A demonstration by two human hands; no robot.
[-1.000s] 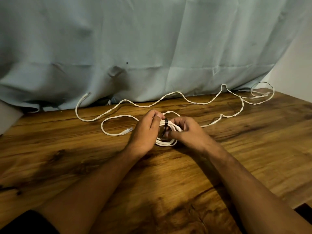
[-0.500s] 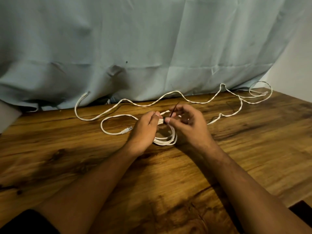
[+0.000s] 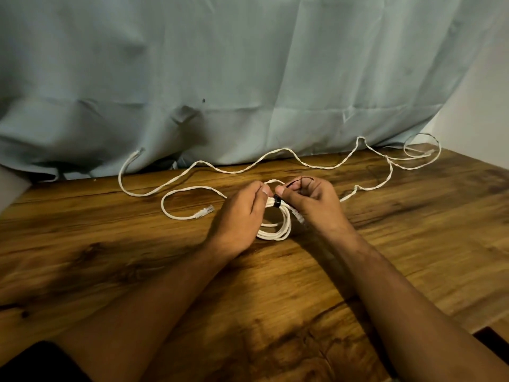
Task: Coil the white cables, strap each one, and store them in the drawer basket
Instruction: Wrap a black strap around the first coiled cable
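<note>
Though slack, loose cable point(image 3: 287, 149) near curtain point(image 3: 248, 78).

Left half of the cable coil point(image 3: 278, 233) behind the left hand point(image 3: 239, 213)

Bare left hand point(image 3: 239, 216), right hand point(image 3: 311, 205); forearms point(image 3: 154, 296) uncovered; black sleeve point(image 3: 35, 362) on left arm.

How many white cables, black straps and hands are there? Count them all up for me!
White cables: 2 (coiled cable, loose cable)
Straps: 1 (black strap)
Hands: 2 (left hand, right hand)
Total: 5
</note>
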